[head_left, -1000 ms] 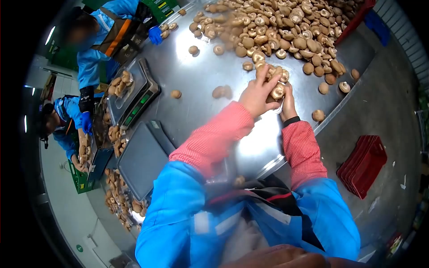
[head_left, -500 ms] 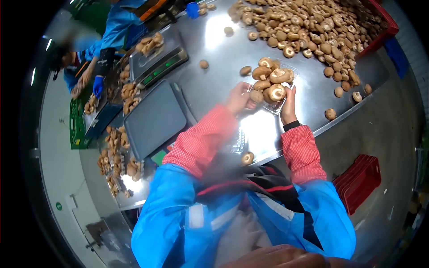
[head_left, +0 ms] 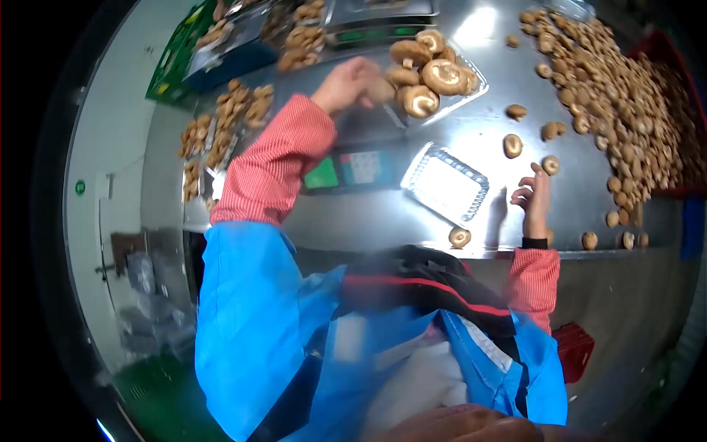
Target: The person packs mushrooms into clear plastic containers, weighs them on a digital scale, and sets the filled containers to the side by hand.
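Note:
My left hand is closed on a blurred mushroom at its fingertips. Right beside it, a clear plastic tray heaped with large brown mushrooms sits on a dark flat surface. My right hand is over the steel table with its fingers apart and nothing gripped. Just above its fingertips lies a mushroom. Between my hands lies another clear tray with no mushrooms in it.
A large mushroom pile spreads at the right, beside a red crate. Filled packs stand at the left, and a scale at the back. Loose mushrooms lie near the front edge. Red crates stand below the table.
The view has swung left. The filled tray has moved away from my right hand toward the upper left, beside my left hand. My right hand has let go of it, and the empty tray is uncovered.

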Demonstrator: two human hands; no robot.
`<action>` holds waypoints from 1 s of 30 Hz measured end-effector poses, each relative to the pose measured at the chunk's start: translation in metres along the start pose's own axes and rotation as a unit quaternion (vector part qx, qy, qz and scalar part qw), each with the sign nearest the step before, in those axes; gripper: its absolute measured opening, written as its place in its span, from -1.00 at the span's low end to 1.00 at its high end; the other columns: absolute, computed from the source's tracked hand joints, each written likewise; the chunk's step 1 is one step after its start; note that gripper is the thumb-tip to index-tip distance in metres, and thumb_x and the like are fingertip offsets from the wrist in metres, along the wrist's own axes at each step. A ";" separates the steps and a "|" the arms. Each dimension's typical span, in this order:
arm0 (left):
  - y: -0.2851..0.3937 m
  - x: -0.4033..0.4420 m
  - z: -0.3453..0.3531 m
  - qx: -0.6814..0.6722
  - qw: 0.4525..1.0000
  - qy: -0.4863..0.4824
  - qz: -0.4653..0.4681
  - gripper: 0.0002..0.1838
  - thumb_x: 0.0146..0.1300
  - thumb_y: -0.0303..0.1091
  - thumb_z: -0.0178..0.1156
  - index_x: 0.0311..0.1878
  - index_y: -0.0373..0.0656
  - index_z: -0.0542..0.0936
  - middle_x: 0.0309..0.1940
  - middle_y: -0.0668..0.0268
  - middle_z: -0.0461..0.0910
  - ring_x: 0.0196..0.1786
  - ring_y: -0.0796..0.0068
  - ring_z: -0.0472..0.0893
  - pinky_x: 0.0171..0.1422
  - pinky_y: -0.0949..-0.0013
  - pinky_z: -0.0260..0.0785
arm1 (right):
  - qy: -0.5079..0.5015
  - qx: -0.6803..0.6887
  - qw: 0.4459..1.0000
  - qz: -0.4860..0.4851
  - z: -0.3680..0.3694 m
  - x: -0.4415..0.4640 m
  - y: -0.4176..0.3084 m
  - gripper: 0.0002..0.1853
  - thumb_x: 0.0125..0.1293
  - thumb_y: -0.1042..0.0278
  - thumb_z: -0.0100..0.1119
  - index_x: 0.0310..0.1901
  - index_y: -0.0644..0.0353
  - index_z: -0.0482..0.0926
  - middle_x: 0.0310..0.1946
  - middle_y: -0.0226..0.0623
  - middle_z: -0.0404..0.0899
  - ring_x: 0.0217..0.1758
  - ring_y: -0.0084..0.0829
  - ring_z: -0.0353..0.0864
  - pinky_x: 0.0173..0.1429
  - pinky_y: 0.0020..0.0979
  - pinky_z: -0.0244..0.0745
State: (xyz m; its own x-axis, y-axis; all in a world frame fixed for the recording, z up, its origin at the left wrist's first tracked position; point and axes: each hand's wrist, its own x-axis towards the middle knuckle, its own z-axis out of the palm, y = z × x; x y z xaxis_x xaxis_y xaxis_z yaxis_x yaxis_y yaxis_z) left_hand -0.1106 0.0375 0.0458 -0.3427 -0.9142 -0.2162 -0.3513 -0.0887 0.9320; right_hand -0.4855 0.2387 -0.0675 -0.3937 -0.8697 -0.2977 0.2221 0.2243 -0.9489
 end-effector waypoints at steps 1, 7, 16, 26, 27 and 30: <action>-0.002 -0.004 -0.018 0.021 1.000 0.008 -0.008 -0.77 0.42 -0.46 0.04 0.11 -0.19 0.46 -0.14 0.34 0.60 -0.27 0.62 0.63 -0.35 0.61 0.53 | 0.001 -0.023 1.000 -0.005 0.001 -0.003 0.000 -0.50 0.50 0.02 -0.08 0.27 0.23 0.34 -0.35 -0.41 0.41 -0.56 -0.58 0.49 -0.51 -0.59 0.43; -0.074 -0.011 -0.114 0.072 0.996 -0.010 -0.048 -0.79 0.43 -0.47 0.02 0.08 -0.20 0.49 -0.20 0.34 0.61 -0.39 0.67 0.56 -0.44 0.64 0.41 | -0.021 -0.056 0.998 -0.005 0.027 -0.002 0.009 -0.61 0.46 0.14 0.05 0.16 0.23 0.45 -0.42 -0.45 0.41 -0.58 -0.62 0.42 -0.51 -0.57 0.35; -0.139 -0.026 -0.123 0.179 0.973 0.131 0.065 -0.58 0.46 -0.36 -0.02 0.35 -0.16 0.39 0.19 0.17 0.53 0.18 0.40 0.52 0.22 0.41 0.39 | -0.079 -0.331 0.918 -0.204 0.118 0.009 -0.023 -0.68 0.37 0.27 0.13 0.09 0.22 0.53 -0.25 -0.24 0.59 -0.28 -0.49 0.55 -0.16 -0.47 0.46; -0.104 -0.059 -0.101 0.132 0.951 0.245 0.137 -0.45 0.25 -0.18 0.26 0.29 -0.13 0.44 0.16 0.13 0.55 0.23 0.23 0.51 0.34 0.28 0.30 | -0.213 -0.426 0.774 -0.417 0.252 0.004 -0.072 -0.58 0.20 0.28 0.33 0.11 0.07 0.53 -0.26 -0.31 0.48 -0.35 -0.36 0.54 -0.28 -0.38 0.51; -0.101 -0.061 -0.100 0.216 0.935 0.233 0.156 -0.45 0.23 -0.20 0.27 0.28 -0.11 0.45 0.14 0.14 0.56 0.22 0.20 0.50 0.35 0.26 0.30 | -0.215 -0.442 0.752 -0.440 0.258 0.004 -0.072 -0.55 0.16 0.24 0.36 0.10 0.02 0.52 -0.19 -0.26 0.51 -0.29 -0.21 0.62 -0.25 -0.28 0.54; -0.097 -0.067 -0.088 0.381 0.874 0.205 0.224 -0.45 0.12 -0.32 0.31 0.22 -0.07 0.49 0.02 0.23 0.58 0.13 0.15 0.51 0.34 0.18 0.26 | -0.234 -0.436 0.753 -0.433 0.272 0.001 -0.069 -0.53 0.13 0.26 0.38 0.09 0.05 0.52 -0.17 -0.24 0.49 -0.22 -0.13 0.61 -0.22 -0.23 0.54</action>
State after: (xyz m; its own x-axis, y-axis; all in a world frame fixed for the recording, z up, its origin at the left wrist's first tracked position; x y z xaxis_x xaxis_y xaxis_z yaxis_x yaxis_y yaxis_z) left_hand 0.0235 0.0721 -0.0049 -0.3088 -0.8686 0.3876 -0.7929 0.4602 0.3995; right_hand -0.2591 0.1027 0.0266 0.3487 -0.8696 0.3495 -0.6880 -0.4907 -0.5346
